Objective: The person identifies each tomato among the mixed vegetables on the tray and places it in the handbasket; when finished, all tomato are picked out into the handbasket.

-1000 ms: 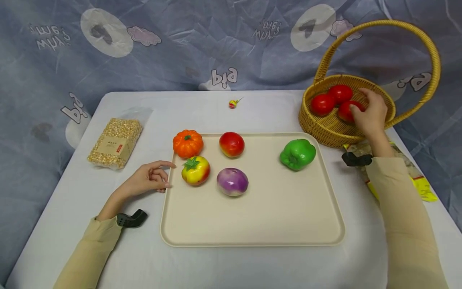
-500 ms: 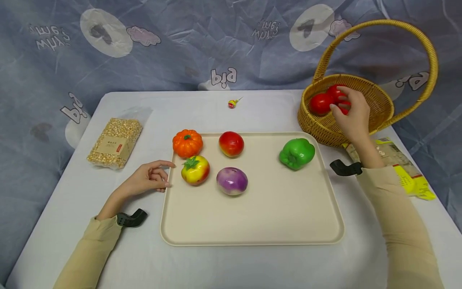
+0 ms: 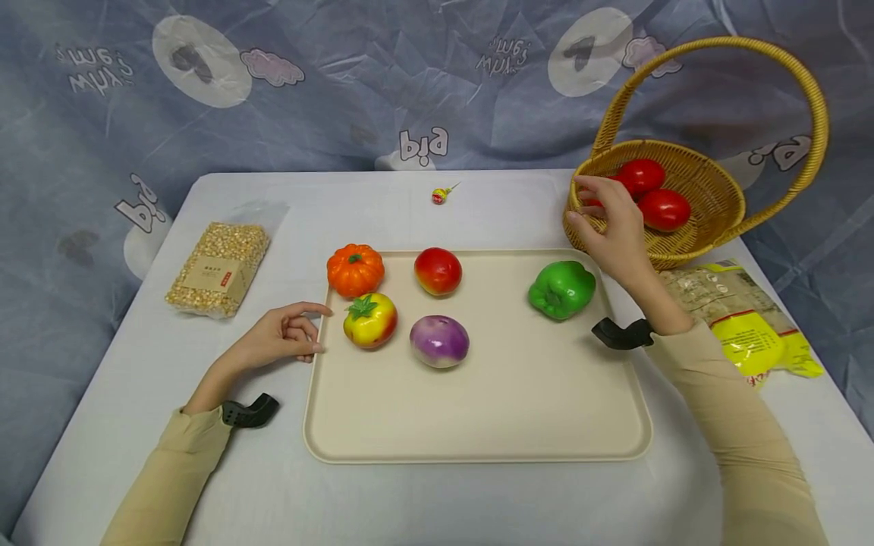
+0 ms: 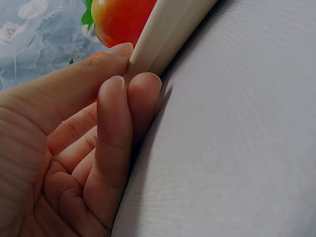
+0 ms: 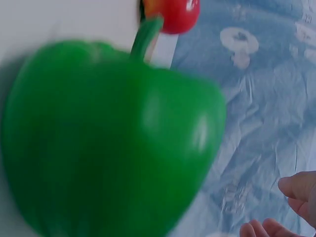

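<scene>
My left hand (image 3: 283, 336) pinches the left rim of the beige tray (image 3: 532, 409), thumb on top and fingertips against its side in the left wrist view. My right hand (image 3: 612, 227), its fingers loosely bent with nothing between them, hovers over the near left edge of the wicker basket (image 3: 658, 262). Inside the basket lie red tomatoes (image 3: 664, 210), one mostly hidden behind that hand. Closest to this hand on the tray is a green bell pepper (image 3: 562, 290), which looms large in the right wrist view. The tray also bears a small orange pumpkin (image 3: 355, 271) and a purple-and-white turnip (image 3: 439, 342).
A red mango-like fruit (image 3: 438, 271) and a yellow-red fruit with green leaves (image 3: 370, 321) sit on the tray too. Left of it lies a bag of corn kernels (image 3: 221, 269). A lollipop (image 3: 440, 196) rests behind; a yellow packet (image 3: 751, 322) lies at right.
My right hand has swept left across the basket, from the right-hand tomato to the basket's left edge, uncovering that tomato and the packet. My left hand has stayed at the tray rim.
</scene>
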Available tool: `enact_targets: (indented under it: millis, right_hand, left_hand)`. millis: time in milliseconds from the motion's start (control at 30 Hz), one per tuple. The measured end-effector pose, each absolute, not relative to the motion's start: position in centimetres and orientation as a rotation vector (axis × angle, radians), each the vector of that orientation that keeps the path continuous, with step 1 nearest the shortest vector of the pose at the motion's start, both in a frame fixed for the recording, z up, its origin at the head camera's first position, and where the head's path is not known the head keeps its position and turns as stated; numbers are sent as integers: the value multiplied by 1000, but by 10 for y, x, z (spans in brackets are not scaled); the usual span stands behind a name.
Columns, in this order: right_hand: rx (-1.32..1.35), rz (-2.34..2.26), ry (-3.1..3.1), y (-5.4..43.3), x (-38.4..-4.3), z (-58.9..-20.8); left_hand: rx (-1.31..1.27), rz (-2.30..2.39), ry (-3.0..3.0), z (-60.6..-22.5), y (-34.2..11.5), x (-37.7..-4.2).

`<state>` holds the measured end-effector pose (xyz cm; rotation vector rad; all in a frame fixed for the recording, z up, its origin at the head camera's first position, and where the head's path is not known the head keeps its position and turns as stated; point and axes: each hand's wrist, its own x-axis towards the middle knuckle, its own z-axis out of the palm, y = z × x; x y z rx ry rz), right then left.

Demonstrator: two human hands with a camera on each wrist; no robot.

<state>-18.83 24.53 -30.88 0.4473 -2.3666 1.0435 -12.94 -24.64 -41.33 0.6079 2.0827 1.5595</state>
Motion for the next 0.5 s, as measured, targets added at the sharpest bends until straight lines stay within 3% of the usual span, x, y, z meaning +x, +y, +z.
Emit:
enact_targets:
  millis: [500]
  right_hand:
    - [727, 1132, -2411, 190, -168, -303]
  left_hand:
    - [599, 1548, 2087, -414, -248, -131]
